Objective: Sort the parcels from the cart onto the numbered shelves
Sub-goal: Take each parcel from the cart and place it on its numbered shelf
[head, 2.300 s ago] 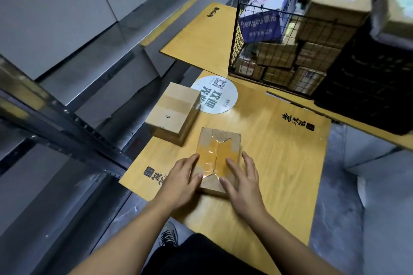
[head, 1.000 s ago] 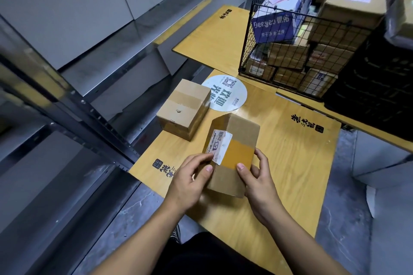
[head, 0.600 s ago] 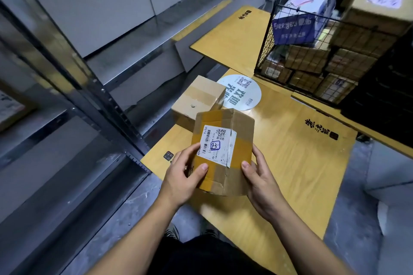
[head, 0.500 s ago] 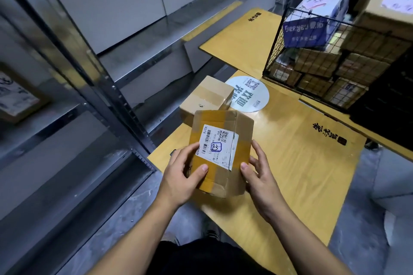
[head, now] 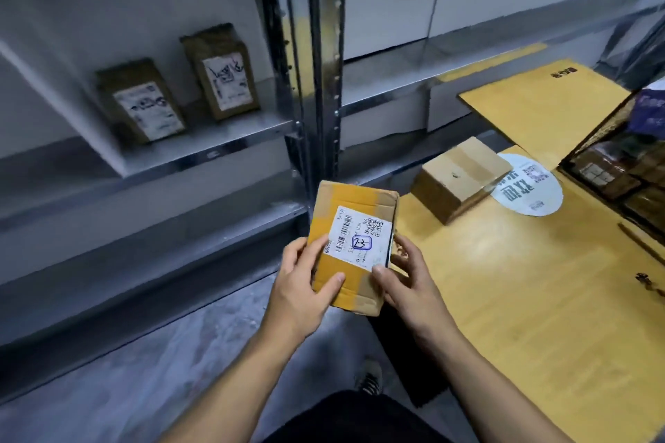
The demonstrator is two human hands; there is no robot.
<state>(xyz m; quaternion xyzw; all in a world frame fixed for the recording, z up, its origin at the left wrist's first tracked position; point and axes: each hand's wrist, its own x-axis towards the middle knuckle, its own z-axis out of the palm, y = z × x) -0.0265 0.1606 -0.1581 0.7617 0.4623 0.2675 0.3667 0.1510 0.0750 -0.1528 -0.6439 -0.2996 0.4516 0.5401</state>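
Both the left hand (head: 300, 280) and right hand (head: 405, 279) grip the taped parcel (head: 351, 248), label up, long axis pointing away toward the shelf upright (head: 324, 65).

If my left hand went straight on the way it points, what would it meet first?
Left hand holds the parcel; beyond that, probably the shelf post, depth unclear.

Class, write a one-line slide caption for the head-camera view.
Left hand and right hand hold a yellow-taped brown cardboard parcel, white label up, near a grey metal shelf bearing two labelled brown parcels.
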